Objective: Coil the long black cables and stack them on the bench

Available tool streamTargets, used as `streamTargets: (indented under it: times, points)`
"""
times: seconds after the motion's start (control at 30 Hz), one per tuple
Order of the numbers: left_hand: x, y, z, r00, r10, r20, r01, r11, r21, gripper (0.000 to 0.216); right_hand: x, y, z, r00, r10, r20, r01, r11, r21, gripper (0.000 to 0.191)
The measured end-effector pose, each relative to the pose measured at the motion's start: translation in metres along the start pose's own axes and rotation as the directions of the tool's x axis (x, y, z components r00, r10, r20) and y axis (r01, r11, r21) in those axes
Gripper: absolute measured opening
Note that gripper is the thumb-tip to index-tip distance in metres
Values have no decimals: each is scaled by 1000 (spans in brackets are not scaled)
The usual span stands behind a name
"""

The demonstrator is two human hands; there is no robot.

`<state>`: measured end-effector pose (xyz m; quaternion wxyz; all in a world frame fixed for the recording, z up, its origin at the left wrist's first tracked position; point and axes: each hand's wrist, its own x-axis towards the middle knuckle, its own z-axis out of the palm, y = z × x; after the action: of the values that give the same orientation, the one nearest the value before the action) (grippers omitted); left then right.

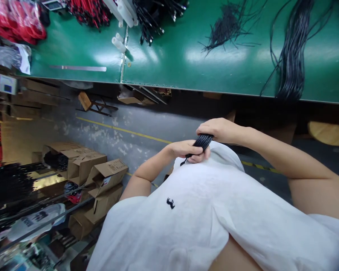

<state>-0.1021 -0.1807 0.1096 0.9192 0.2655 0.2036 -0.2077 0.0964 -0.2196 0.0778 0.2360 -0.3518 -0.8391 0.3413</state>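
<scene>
The fingers of both hands are gripping one bundle of black cable (203, 140): the left hand (190, 149) is wrapping its lower end, thumb lying across the strands, while the right hand (218, 130) is clasping the upper end, its fingertips partly out of my sight. The bundle is sitting between them, just in front of the white T-shirt (169, 184) and short of the table edge, with a dark loose end (183, 162) hanging below the left fingers. To my eye, holding this well is calling for an even, moderate squeeze, with the strands lying flat side by side and the loose end staying clear. Beyond the hands, the green worktable (169, 64) is reflecting the lights and carrying a long hank of black cable (293, 56), a tangled heap of thin black strands (227, 26), black leads with metal tips (155, 19), white rolls (119, 42), a metal strip (79, 68) and red leads (87, 13). Farther out, a yellow line (124, 130) is running over the worn grey floor (113, 145), and open cardboard boxes (86, 165) are crowding the left side.
</scene>
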Motion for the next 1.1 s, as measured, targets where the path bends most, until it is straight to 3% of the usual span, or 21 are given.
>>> streamTargets:
  times: [0.1,0.2,0.33,0.5,0.6,0.67,0.73,0.8,0.87,0.97,1.03,1.1]
  points:
    - [-3,5,2,992,98,-81,-100,995,-24,62,8,-8,-9,991,125,40,-123,991,-54,20]
    - [-6,5,2,956,208,-209,-210,978,14,56,6,-1,-13,972,234,24,-235,964,123,16]
    - [-11,-1,-3,875,317,-366,-318,946,60,62,-3,12,-5,913,408,24,-369,796,480,21]
    - [-19,-5,-7,830,347,-436,-353,933,72,58,-9,10,-1,840,531,116,-468,599,650,21]
    - [-19,0,-6,731,406,-549,-488,873,-4,48,-12,13,2,839,514,180,-402,361,842,36]
    - [-15,3,-7,645,427,-634,-583,811,-48,43,-11,16,11,834,532,145,-284,190,940,47]
    - [-10,5,-9,587,437,-681,-629,776,-43,38,-6,16,22,784,618,65,-139,73,988,45]
    - [-6,4,-15,546,474,-691,-633,773,30,36,0,12,29,694,720,0,-17,16,1000,38]
    - [-4,1,-21,490,542,-683,-616,770,169,41,5,6,31,633,774,-12,20,-1,1000,32]
    - [-5,-2,-26,437,593,-677,-540,775,330,43,3,-1,22,642,766,7,-80,58,995,29]
    - [-6,-2,-25,472,558,-683,-482,812,330,37,-4,0,14,695,718,15,-211,185,960,32]
    - [-7,-1,-21,519,516,-681,-450,843,296,34,-12,5,3,745,666,9,-350,380,857,37]
